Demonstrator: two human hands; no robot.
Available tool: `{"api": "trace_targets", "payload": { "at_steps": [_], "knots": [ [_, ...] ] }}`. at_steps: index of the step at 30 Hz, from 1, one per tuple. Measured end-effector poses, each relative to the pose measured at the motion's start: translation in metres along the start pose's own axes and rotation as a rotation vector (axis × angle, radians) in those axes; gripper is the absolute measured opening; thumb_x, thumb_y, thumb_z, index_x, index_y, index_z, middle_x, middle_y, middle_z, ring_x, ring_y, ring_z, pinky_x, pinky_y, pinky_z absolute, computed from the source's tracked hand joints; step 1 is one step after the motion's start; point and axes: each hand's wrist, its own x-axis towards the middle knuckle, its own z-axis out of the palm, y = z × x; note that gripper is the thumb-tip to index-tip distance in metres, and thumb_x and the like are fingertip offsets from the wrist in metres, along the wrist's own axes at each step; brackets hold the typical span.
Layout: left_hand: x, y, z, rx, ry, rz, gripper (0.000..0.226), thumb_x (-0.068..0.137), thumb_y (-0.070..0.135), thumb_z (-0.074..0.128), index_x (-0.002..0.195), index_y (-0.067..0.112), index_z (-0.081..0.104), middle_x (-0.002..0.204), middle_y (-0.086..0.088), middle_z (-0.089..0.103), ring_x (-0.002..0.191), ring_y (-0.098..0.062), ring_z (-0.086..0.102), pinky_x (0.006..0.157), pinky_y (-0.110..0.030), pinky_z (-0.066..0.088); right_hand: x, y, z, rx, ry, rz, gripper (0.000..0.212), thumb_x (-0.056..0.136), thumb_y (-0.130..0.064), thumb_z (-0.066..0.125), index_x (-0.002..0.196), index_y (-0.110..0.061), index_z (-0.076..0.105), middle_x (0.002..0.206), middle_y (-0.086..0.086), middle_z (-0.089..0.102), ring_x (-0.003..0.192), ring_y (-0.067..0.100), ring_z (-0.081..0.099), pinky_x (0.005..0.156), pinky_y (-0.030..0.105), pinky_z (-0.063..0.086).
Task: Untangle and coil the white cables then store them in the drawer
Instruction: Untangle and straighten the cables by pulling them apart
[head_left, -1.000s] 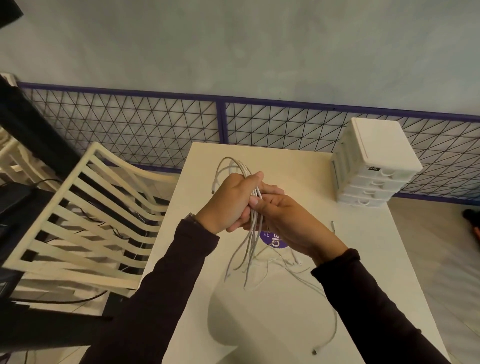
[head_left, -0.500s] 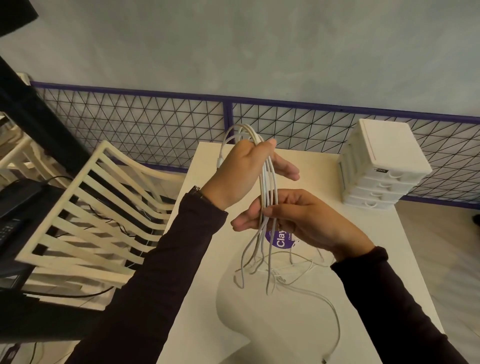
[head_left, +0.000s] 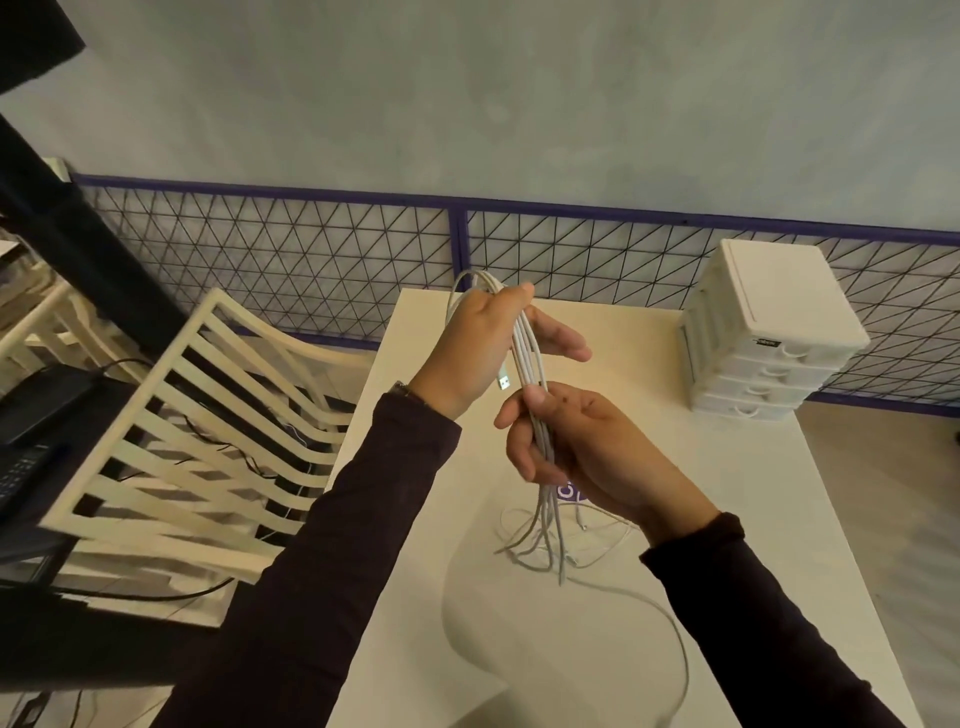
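Fingers (head_left: 525, 456) of the right hand (head_left: 592, 457) curl tight round the white cables (head_left: 527, 358), thumb clamped on top, gripping the bundle mid-length. We see the left hand (head_left: 475, 353) higher up, holding the looped top of the same bundle. The loop arches over the hand's far side and the strands run down between thumb and fingers, which lie nearly straight and point right. The thumb presses the strands in.

The bundle hangs upright between the two hands, raised above the table (head_left: 779, 545). A USB plug (head_left: 503, 383) dangles off the strands just below the left palm. Below the right hand the loose ends fan out and touch down on the tabletop — we can't count the strands.

A loose cable tail (head_left: 675, 639) lies on the table and curves toward the near edge. A purple sticker (head_left: 569, 491) on the table shows partly under the right hand; its text is unreadable.

White drawer unit (head_left: 774, 332) sits at the table's far right corner — four drawers stacked, all closed, well apart from the hands.

A cream slatted chair (head_left: 208, 441) stands left of the table. Wire mesh panel (head_left: 311, 260) with a purple frame runs behind, below a grey wall (head_left: 467, 104). Both arms wear dark sleeves (head_left: 337, 571).
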Motion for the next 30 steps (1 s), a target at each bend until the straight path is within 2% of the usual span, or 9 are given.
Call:
{"api": "trace_targets", "payload": {
  "at_steps": [5,7,9,16,19,22,24,27,30],
  "knots": [
    [0.005,-0.005,-0.002,-0.005,0.082,-0.018,0.060,0.100,0.016,0.020,0.085,-0.016,0.068,0.087,-0.025,0.072,0.079,-0.019,0.072,0.067,-0.005,0.047,-0.001,-0.004,-0.005,0.004,-0.136,0.147,0.031,0.097,-0.023,0.038,0.097,-0.002,0.061,0.089,0.019,0.070,0.078,0.034,0.069,0.077,0.039,0.056],
    [0.008,-0.005,-0.002,-0.015,0.109,-0.025,0.059,0.100,0.014,0.020,0.083,-0.019,0.067,0.084,-0.027,0.070,0.075,-0.019,0.071,0.064,-0.004,0.046,-0.002,-0.002,-0.007,-0.011,-0.168,0.171,0.029,0.096,-0.027,0.045,0.098,-0.003,0.062,0.098,0.021,0.070,0.095,0.041,0.065,0.096,0.055,0.046],
    [0.011,-0.007,-0.002,-0.034,0.136,-0.036,0.058,0.099,0.011,0.021,0.083,-0.022,0.065,0.081,-0.028,0.068,0.067,-0.016,0.070,0.060,-0.004,0.045,-0.003,0.000,-0.007,-0.038,-0.176,0.182,0.029,0.093,-0.028,0.049,0.098,-0.004,0.063,0.107,0.023,0.068,0.107,0.045,0.061,0.102,0.062,0.037],
    [0.030,-0.035,-0.015,-0.108,0.247,-0.151,0.055,0.096,0.012,0.024,0.074,-0.017,0.066,0.061,-0.014,0.071,0.064,-0.022,0.071,0.056,-0.006,0.047,-0.014,0.013,-0.012,-0.145,-0.185,0.295,0.039,0.095,-0.025,0.043,0.107,0.010,0.055,0.118,0.027,0.063,0.112,0.038,0.061,0.104,0.063,0.033],
    [0.037,-0.047,-0.015,-0.140,0.279,-0.199,0.054,0.095,0.012,0.025,0.070,-0.014,0.065,0.055,-0.012,0.069,0.057,-0.019,0.070,0.053,-0.005,0.046,-0.018,0.018,-0.014,-0.138,-0.175,0.328,0.036,0.096,-0.026,0.042,0.102,0.006,0.058,0.114,0.024,0.066,0.109,0.034,0.063,0.102,0.058,0.035],
    [0.043,-0.063,-0.015,-0.166,0.310,-0.288,0.052,0.094,0.013,0.025,0.081,-0.019,0.065,0.056,-0.013,0.069,0.056,-0.018,0.069,0.052,-0.003,0.044,-0.023,0.024,-0.018,-0.143,-0.149,0.361,0.031,0.097,-0.026,0.042,0.099,0.000,0.060,0.112,0.021,0.067,0.109,0.032,0.064,0.101,0.057,0.036],
    [0.045,-0.073,-0.015,-0.181,0.324,-0.347,0.052,0.094,0.013,0.025,0.085,-0.020,0.064,0.055,-0.012,0.069,0.058,-0.019,0.070,0.061,-0.008,0.045,-0.026,0.028,-0.021,-0.127,-0.137,0.386,0.032,0.097,-0.027,0.043,0.103,0.002,0.057,0.117,0.024,0.065,0.114,0.035,0.060,0.102,0.058,0.036],
    [0.045,-0.085,-0.012,-0.230,0.368,-0.393,0.052,0.096,0.015,0.024,0.073,-0.011,0.063,0.059,-0.017,0.069,0.069,-0.028,0.069,0.088,-0.025,0.045,-0.028,0.032,-0.025,-0.129,-0.128,0.411,0.031,0.096,-0.026,0.045,0.105,0.001,0.057,0.120,0.024,0.063,0.116,0.036,0.059,0.102,0.056,0.037],
    [0.040,-0.106,-0.010,-0.310,0.210,-0.545,0.062,0.102,0.033,0.015,0.083,-0.002,0.062,0.096,-0.022,0.071,0.087,-0.026,0.066,0.092,-0.037,0.042,-0.026,0.038,-0.028,-0.098,-0.088,0.399,0.031,0.093,-0.024,0.044,0.101,0.001,0.060,0.115,0.023,0.066,0.111,0.036,0.062,0.100,0.054,0.040]
  ]
}}
